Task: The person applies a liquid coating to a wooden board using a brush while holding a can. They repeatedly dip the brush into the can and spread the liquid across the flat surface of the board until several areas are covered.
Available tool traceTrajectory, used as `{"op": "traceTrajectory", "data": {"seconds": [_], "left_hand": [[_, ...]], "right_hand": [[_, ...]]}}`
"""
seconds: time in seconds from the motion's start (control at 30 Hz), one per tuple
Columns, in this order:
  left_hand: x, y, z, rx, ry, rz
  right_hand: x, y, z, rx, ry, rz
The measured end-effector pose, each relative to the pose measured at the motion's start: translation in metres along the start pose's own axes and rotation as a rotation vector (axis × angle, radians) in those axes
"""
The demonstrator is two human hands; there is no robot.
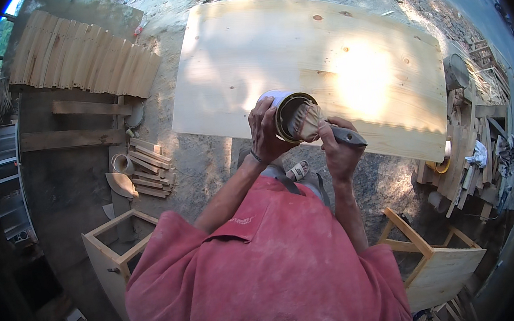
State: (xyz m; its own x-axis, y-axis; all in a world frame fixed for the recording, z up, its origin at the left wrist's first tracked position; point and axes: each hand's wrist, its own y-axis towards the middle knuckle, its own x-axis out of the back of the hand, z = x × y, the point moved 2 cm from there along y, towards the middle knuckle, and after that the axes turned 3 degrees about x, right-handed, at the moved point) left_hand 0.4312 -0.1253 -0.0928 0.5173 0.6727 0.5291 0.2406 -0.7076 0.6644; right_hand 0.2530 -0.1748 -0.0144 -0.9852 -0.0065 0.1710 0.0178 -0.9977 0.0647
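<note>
My left hand (264,136) is wrapped round a round metal can (277,99), which is tilted so its mouth faces right and toward me. In my right hand (340,152) is a wide paintbrush (348,136) with a dark handle that has a hole near its end. The brush's pale bristle end sits at the can's mouth, partly inside it. How much the can holds does not show clearly. Just beyond both hands lies a large pale wooden panel (248,57) with knots and a bright patch of sunlight.
Wooden slats (76,51) lie in a row at far left, above a stack of short wood pieces (151,170). A wooden frame (110,259) stands near left, a wooden box-like piece (440,267) near right. Scrap boards (462,161) pile up beyond the panel's right end.
</note>
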Motion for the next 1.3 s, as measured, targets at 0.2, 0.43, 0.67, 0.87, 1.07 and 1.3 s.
{"op": "traceTrajectory", "data": {"seconds": [0.2,0.43,0.67,0.87,1.07,1.3], "left_hand": [[0.031,-0.020,-0.006,-0.109,0.003,-0.015],[0.048,-0.025,0.006,-0.094,-0.057,-0.011],[0.082,-0.007,0.071,-0.190,-0.120,0.048],[0.150,-0.010,0.157,-0.080,-0.072,-0.062],[0.189,-0.004,0.199,-0.127,-0.121,-0.115],[0.204,-0.004,0.220,-0.095,-0.091,-0.138]], "right_hand": [[-0.035,-0.040,-0.002,0.175,-0.009,0.073],[-0.057,-0.064,0.022,0.404,-0.418,-0.050],[-0.135,-0.062,0.025,0.298,-0.585,-0.047],[-0.237,-0.077,0.042,0.133,-0.453,0.093],[-0.294,-0.094,0.045,0.262,-0.402,0.037],[-0.317,-0.103,0.042,0.157,-0.225,0.037]]}}
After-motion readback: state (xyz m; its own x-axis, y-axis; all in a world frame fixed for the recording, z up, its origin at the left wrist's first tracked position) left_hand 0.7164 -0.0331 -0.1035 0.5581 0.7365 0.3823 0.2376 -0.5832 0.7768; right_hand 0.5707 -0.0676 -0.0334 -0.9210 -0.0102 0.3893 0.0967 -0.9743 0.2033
